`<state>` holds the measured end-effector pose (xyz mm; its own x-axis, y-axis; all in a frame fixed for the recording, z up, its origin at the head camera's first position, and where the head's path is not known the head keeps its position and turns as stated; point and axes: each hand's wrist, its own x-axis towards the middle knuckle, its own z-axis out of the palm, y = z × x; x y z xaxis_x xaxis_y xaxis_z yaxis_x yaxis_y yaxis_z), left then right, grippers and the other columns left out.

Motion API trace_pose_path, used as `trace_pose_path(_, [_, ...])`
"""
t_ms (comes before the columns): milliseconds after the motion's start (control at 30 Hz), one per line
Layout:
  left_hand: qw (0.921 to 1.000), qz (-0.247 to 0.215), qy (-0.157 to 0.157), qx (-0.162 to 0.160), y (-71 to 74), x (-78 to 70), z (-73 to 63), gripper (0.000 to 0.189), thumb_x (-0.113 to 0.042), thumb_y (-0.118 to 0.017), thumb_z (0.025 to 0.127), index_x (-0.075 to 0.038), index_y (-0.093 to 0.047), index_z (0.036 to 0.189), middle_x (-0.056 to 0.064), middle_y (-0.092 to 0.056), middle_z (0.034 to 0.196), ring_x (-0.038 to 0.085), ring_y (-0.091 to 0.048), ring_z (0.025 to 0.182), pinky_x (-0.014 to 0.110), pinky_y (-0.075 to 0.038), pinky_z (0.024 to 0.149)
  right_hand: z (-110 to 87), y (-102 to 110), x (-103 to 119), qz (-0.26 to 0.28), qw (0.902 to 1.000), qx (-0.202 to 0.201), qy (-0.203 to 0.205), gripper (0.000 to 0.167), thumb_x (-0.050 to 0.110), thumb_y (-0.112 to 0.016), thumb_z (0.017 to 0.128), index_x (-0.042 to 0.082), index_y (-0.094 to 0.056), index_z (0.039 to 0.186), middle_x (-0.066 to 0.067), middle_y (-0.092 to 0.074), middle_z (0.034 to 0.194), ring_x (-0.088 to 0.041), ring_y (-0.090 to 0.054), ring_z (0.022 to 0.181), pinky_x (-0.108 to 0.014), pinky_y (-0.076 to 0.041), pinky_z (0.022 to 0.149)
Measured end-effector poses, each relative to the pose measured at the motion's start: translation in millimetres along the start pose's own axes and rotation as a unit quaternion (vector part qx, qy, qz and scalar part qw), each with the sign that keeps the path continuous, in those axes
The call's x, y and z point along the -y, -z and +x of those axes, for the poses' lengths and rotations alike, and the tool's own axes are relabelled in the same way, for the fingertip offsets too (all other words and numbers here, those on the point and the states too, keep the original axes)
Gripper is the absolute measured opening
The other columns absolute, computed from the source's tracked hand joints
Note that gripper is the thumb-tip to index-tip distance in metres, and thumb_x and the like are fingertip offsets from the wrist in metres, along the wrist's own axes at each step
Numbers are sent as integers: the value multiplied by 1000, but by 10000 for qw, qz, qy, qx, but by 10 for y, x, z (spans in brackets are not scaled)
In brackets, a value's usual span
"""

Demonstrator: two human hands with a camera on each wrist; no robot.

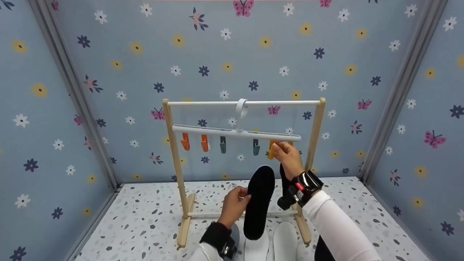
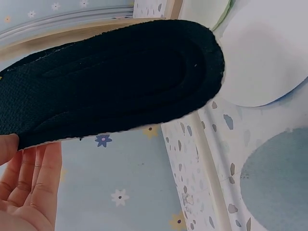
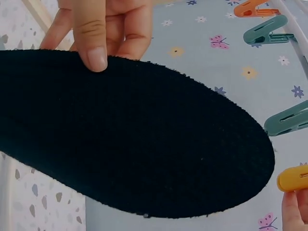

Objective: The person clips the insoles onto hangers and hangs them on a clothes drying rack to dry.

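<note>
My left hand pinches a black insole by its side edge, between thumb and fingers. The insole stands nearly upright, its upper end below the hanger. In the left wrist view, its other end with a raised rim fills the top. Higher up, my right hand pinches a yellow clip under the white hanger. That clip shows at the right edge of the right wrist view, apart from the insole. Behind my right hand hangs another dark piece, mostly hidden.
The hanger hooks over a wooden rack and tilts down to the right. Orange clips and green clips hang along it. White insoles lie on the speckled floor. A black item lies below my right forearm.
</note>
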<state>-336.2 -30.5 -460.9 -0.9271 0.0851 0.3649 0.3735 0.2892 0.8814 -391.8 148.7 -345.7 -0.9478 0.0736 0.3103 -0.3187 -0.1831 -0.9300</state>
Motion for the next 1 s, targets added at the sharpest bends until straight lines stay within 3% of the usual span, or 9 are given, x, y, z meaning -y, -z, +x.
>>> trace_pose_path(367, [9999, 98, -98, -101, -51, 2, 22, 4, -6, -63, 87, -5, -60, 88, 4, -62, 84, 12, -61, 68, 25, -49, 55, 22, -62, -45, 153, 9984, -530, 106, 30, 3, -58, 92, -15, -57, 115, -5, -61, 95, -13, -59, 88, -32, -49, 87])
trace_pose_path(667, [9993, 108, -197, -293, -29, 15, 72, 5, -5, -65, 86, -3, -60, 87, 7, -63, 83, 16, -63, 69, 26, -49, 57, 49, -98, -38, 155, 9983, -561, -26, 33, 5, -59, 91, -15, -56, 118, -7, -64, 98, -11, -61, 88, -31, -50, 84])
trace_pose_path(1000, [9988, 325, -244, -280, -15, -50, 166, 5, -6, -65, 85, -3, -62, 87, 7, -64, 83, 18, -63, 73, 28, -50, 63, 45, -81, -16, 173, 9983, -531, -182, 35, 5, -60, 91, -15, -55, 120, -5, -64, 94, -11, -61, 86, -33, -50, 83])
